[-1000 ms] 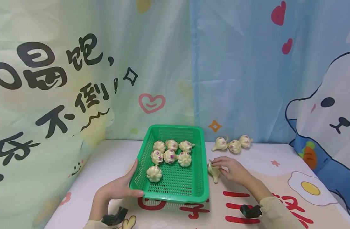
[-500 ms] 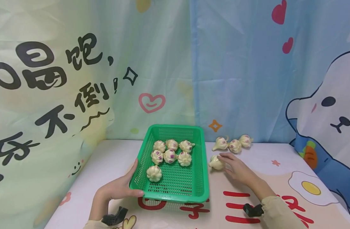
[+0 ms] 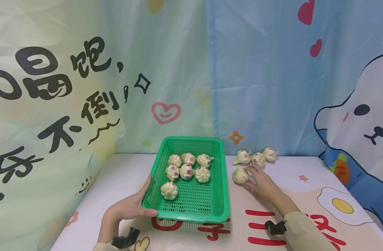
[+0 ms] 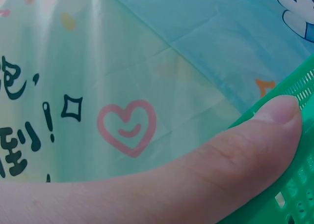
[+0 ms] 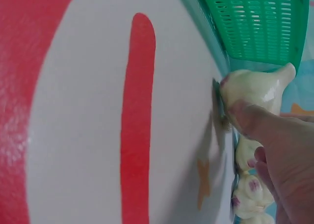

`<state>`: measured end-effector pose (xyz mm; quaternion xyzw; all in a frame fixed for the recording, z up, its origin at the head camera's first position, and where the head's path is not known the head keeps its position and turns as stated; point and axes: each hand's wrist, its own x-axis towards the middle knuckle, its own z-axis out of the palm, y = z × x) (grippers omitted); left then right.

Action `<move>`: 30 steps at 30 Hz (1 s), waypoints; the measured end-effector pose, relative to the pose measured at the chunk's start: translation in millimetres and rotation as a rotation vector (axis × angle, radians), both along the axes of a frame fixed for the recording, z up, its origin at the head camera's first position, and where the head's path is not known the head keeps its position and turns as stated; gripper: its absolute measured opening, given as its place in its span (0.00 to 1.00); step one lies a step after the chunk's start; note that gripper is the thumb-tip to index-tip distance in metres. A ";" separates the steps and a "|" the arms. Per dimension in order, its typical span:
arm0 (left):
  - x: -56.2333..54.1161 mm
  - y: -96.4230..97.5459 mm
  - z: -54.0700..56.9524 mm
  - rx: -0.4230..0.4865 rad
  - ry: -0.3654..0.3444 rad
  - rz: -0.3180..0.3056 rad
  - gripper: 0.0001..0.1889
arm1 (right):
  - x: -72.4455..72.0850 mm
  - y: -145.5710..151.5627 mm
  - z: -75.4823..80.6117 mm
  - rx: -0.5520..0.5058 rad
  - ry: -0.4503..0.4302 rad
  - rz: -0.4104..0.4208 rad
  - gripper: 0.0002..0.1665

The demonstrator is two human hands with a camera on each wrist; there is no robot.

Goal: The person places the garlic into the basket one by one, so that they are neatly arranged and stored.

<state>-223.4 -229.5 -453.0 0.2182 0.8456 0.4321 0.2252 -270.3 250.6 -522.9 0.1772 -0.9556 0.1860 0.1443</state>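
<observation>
My left hand (image 3: 130, 205) grips the near left corner of a green plastic basket (image 3: 223, 205), its thumb (image 4: 279, 111) over the rim. Several white garlic bulbs with purple marks lie in the basket, including a lone bulb (image 3: 169, 190) toward the near left. Just right of the basket, my right hand (image 3: 263, 184) pinches another garlic bulb (image 3: 240, 175) between thumb and fingers. In the right wrist view this bulb (image 5: 255, 89) has its stem pointing away toward the basket, close over the tabletop; the fingers behind it are mostly hidden.
Behind the right hand, three garlic bulbs (image 3: 258, 159) sit in a cluster at the table's back edge. A printed cloth (image 3: 291, 177) covers the table. A patterned curtain (image 3: 185, 69) hangs right behind it. Black wrist devices (image 3: 275, 227) are on both arms.
The right hand has moved the garlic bulb slightly away from me and to the right, and its stem no longer points toward me. The left hand and basket have stayed put.
</observation>
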 end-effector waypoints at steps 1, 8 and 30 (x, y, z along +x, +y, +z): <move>0.0 -0.2 0.1 0.000 0.000 0.000 0.64 | 0.0 -0.3 0.0 -0.004 -0.008 -0.002 0.35; 0.0 0.5 1.0 0.003 -0.009 -0.003 0.65 | -2.7 -1.6 -4.2 -0.014 0.040 0.058 0.35; -0.2 0.3 1.2 -0.001 -0.004 -0.002 0.65 | -18.0 -6.8 -11.1 -0.072 0.109 0.133 0.37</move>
